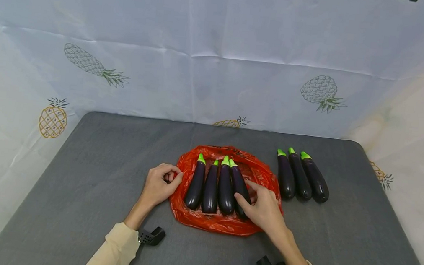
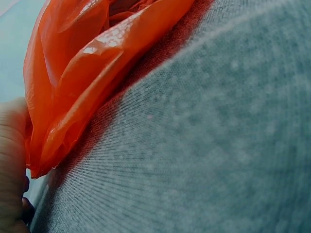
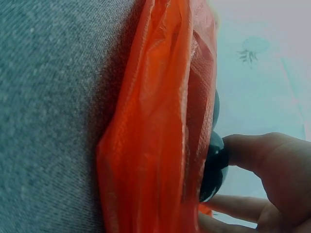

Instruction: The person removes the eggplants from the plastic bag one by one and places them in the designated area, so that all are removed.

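Red bag lies spread on the grey table, about midway between left and right, its rumpled rim standing up around four eggplants. These lie side by side, green caps far, thick ends near: first eggplant on the left, then second eggplant, third eggplant, and fourth eggplant on the right, its cap close against its neighbour's and its thick end slanting out to the right. Three loose eggplants lie on the table just right of the bag, in a similar slanted row. Left hand: thumb and forefinger pinch the bag's left rim; the left wrist view shows the plastic gathered to a point beside the thumb. Right hand: grasping the fourth eggplant, thumb on its near side, fingers reaching over the right rim to its farther side. Step in hand, as I judge it: handling this one eggplant within the row while the left hand steadies the bag. Whether it is being laid down or taken up, I cannot tell from this. Next move, either way, seems to call for keeping the left pinch firm, and for lifting the right fingers clear of the rim without dragging plastic or nudging the third eggplant. Smooth, rounded skins; I would expect them to roll if knocked.
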Motion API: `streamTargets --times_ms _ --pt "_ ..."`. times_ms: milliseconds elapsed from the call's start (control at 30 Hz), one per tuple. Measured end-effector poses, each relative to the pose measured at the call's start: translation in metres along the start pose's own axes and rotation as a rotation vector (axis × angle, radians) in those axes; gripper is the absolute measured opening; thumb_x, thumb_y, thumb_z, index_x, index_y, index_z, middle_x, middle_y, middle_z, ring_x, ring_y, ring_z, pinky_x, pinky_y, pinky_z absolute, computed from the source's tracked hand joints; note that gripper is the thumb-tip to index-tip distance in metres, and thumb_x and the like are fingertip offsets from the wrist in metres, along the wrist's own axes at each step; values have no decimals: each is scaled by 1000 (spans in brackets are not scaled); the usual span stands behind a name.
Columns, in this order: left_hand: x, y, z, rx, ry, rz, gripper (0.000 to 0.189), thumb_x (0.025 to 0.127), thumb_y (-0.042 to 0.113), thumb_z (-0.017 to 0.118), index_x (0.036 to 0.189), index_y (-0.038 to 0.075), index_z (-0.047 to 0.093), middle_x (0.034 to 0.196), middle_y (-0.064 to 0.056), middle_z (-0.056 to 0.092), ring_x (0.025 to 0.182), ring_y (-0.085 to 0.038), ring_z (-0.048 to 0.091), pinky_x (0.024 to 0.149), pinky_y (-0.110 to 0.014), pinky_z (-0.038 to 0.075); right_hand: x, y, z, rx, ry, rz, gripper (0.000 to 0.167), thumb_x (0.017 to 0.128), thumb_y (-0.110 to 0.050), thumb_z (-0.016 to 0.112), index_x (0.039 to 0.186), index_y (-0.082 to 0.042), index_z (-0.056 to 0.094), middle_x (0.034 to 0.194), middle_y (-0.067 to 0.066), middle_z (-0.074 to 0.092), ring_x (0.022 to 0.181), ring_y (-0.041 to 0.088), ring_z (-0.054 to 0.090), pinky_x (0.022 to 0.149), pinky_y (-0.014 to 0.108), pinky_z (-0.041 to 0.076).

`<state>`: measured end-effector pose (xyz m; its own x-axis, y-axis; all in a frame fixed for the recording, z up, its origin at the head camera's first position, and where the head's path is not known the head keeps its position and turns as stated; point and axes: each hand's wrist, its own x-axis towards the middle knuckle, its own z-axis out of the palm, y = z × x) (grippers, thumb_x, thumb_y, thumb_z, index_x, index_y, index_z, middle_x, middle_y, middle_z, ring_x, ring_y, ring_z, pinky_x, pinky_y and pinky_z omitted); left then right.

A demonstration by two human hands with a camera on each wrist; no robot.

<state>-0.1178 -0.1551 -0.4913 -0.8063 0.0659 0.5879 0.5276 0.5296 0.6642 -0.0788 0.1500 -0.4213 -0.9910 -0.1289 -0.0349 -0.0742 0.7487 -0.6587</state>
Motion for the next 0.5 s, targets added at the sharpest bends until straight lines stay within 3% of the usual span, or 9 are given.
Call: streamTargets --times_ms 267,500 --pt "0 -1 0 -3 -2 -8 17 79 -1 77 74 12 68 59 3 49 57 -7 41 57 -16 33 -2 1 -1 -18 85 -46 49 88 -21 79 130 0 67 87 9 68 69 11 55 60 23 44" --pt "0 0 0 1 -3 -7 16 79 0 77 73 11 67 59 3 49 57 -6 41 57 -16 33 -2 1 -3 -16 110 -41 49 87 -22 79 130 -1 67 95 12 71 72 12 58 62 25 47"
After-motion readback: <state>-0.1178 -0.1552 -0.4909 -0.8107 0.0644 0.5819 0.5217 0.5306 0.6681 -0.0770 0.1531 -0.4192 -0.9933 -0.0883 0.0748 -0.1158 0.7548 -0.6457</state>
